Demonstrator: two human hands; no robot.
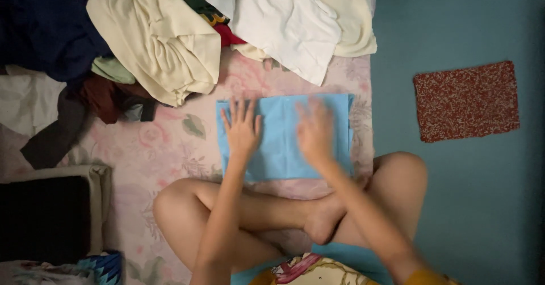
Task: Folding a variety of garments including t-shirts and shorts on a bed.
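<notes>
A light blue folded cloth [278,137] lies flat on a pink flowered sheet [170,149] in front of my crossed legs. My left hand [241,127] rests flat on the cloth's left part, fingers spread. My right hand [315,131] is over the cloth's right part, palm down and blurred by motion. Neither hand grips anything.
A heap of clothes [170,29] in cream, white, dark blue, red and green fills the far side of the sheet. A dark folded stack [45,217] sits at the near left. On the teal floor [471,205] to the right lies a red speckled mat [466,100].
</notes>
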